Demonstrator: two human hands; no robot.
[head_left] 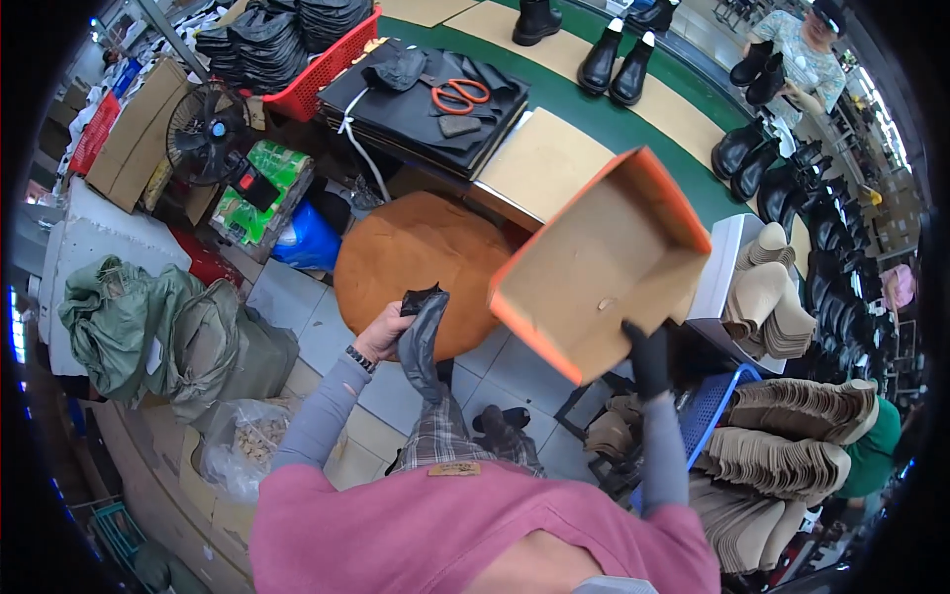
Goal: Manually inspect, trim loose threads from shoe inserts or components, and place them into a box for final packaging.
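Observation:
My bare left hand (380,335), with a dark watch band at the wrist, is closed round a limp black insole-shaped piece (424,346) that hangs down over my knee; whether it is one layer or several I cannot tell. On the right, my black-gloved right hand (649,364) grips the near edge of an orange-rimmed cardboard box (584,262). The box is tilted, its brown inside facing up, with one small pale scrap (606,304) on the bottom. Part of my right fingers is hidden at the box edge.
A round brown padded seat (416,257) stands ahead. Beyond it, red-handled scissors (459,96) lie on black sheets (435,139). Stacked beige insoles (792,411) fill a blue basket (708,426) at right. Black boots (630,74) line the green conveyor (554,74), where another person (807,59) holds boots.

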